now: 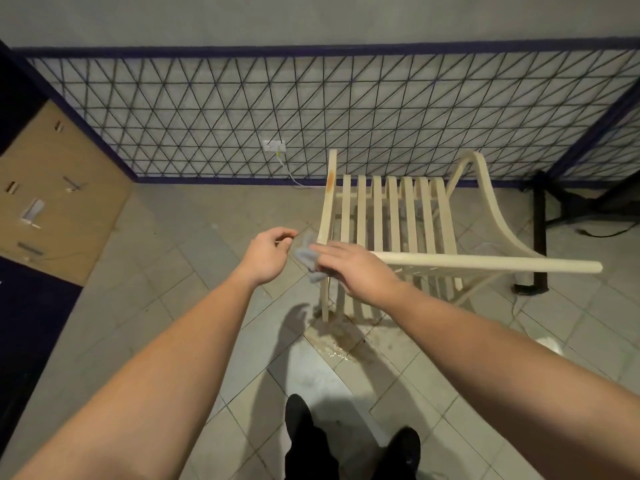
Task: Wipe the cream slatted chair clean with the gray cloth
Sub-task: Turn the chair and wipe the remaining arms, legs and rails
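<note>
Under both hands (356, 268), crumpled gray cloth (306, 256)

gray cloth (306, 255) bunched on cream chair (394, 216) corner

Both hands (266, 256) (356, 271) on gray cloth (306, 256), cream chair (394, 216)

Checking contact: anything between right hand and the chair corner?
Head view: the gray cloth lies under the right hand, against the cream chair corner; the left hand pinches its edge.
</note>
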`<action>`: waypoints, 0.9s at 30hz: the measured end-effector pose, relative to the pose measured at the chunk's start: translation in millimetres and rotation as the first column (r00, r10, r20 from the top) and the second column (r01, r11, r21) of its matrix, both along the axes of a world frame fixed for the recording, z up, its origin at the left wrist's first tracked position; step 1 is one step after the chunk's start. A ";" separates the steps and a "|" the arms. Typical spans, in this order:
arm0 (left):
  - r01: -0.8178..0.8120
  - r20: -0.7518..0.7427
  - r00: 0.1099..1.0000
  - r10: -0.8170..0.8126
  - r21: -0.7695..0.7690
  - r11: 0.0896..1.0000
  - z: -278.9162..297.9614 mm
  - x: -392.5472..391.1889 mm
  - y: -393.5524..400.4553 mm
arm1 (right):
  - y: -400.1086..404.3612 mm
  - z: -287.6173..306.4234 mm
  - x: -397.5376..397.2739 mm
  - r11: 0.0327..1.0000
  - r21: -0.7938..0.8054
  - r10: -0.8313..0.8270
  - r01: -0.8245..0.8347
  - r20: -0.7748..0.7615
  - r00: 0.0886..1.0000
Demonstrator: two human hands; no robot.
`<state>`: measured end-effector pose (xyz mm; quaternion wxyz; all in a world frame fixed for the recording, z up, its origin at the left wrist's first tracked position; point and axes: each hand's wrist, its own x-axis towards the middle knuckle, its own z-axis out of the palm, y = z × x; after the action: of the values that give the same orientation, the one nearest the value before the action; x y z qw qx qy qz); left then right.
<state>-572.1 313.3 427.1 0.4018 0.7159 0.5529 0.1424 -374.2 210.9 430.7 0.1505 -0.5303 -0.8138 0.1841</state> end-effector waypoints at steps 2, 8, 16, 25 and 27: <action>-0.002 0.013 1.000 0.003 -0.023 1.000 1.0 -5.6 6.3 | -5.1 15.0 16.2 0.995 -0.082 -0.056 0.051 -0.053 0.997; 0.000 0.161 0.987 0.019 -0.112 0.994 -2.8 -9.2 20.4 | 0.3 25.8 36.6 0.913 -0.187 -0.367 0.363 0.018 0.930; 0.014 0.357 0.934 0.016 -0.081 0.997 -12.5 2.1 10.3 | 18.2 13.5 -16.3 0.990 -0.143 -0.010 0.006 -0.021 1.000; -0.176 0.571 0.805 0.163 -0.033 0.984 -38.8 16.7 -9.9 | 16.0 20.3 43.1 0.988 -0.146 -0.033 0.038 0.033 0.999; -0.168 0.605 0.788 0.116 0.031 0.985 -41.9 17.6 -14.6 | 13.7 6.3 34.8 0.995 -0.095 0.011 -0.006 0.051 0.999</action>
<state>-554.5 298.8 385.3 0.5142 0.6063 0.4429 0.4146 -339.4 224.5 437.0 0.1035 -0.5379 -0.8100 0.2096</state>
